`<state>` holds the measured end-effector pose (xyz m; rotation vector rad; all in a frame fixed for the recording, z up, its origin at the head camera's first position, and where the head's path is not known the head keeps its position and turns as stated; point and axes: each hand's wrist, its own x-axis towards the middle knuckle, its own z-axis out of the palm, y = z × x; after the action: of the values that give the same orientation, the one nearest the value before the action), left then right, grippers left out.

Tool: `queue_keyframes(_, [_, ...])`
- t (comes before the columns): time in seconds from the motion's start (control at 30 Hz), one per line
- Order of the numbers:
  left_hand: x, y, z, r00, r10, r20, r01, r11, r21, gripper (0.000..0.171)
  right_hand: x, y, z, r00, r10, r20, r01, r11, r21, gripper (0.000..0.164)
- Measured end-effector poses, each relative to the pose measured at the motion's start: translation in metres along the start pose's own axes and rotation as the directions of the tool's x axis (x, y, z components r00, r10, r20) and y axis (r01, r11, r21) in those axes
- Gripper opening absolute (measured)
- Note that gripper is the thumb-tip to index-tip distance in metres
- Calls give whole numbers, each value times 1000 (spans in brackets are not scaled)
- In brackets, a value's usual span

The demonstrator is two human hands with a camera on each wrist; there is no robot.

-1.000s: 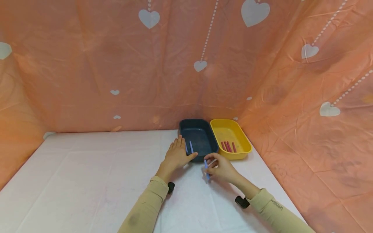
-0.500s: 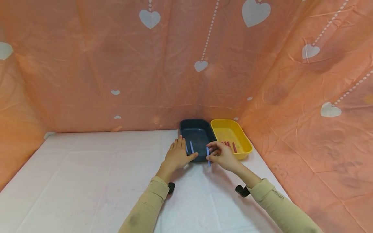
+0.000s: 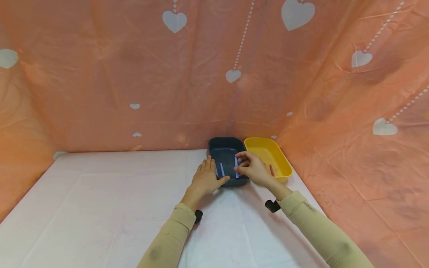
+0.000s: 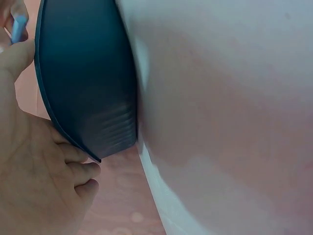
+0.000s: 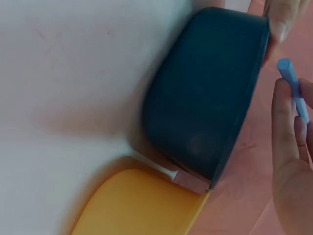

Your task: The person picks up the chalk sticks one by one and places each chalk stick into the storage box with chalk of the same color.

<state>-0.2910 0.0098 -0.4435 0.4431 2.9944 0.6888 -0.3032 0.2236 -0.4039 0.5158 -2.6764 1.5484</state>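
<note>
My right hand (image 3: 253, 167) pinches a light blue chalk stick (image 3: 236, 167) between thumb and fingertips, over the right part of the dark blue tray (image 3: 226, 140). In the right wrist view the chalk (image 5: 292, 85) points its flat end towards the tray wall (image 5: 210, 93). My left hand (image 3: 204, 181) lies with straight, spread fingers along the left rim of that tray, its thumb at the near rim. Beside the left fingers, two blue chalk sticks lie inside; one of them (image 3: 222, 169) is in plain sight, the other partly hidden.
A yellow tray (image 3: 264, 143) stands against the blue tray's right side. One red stick (image 3: 272, 170) shows in it; my right hand hides others. White cloth (image 3: 117, 201) covers the table, and an orange curtain (image 3: 184, 93) with hearts hangs close behind the trays.
My right hand has moved forward with the blue chalk stick, from in front of the dark blue tray to over its inside. The left hand has stayed at the rim.
</note>
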Motion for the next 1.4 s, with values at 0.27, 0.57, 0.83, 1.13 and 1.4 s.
queue_keyframes(0.27, [1,-1,-1,1000,4,-14,-4,1000,-2,102,28,8,7,1000,-9,-8,9,999,-41,46])
queue_keyframes(0.57, [0,-2,-1,1000,-5,-12,5,1000,-5,102,52,16,17,996,63,62,-60,997,-56,43])
queue_keyframes(0.83, [-1,-1,1,1000,-8,1,8,1000,9,103,66,30,25,973,208,101,-200,976,-84,42])
queue_keyframes(1.13, [0,0,0,1000,-5,-3,5,1000,6,101,71,38,30,954,268,136,-261,963,-68,39])
queue_keyframes(1.4, [0,0,1,1000,-4,-8,4,1000,12,102,73,40,33,949,280,147,-267,958,-105,41])
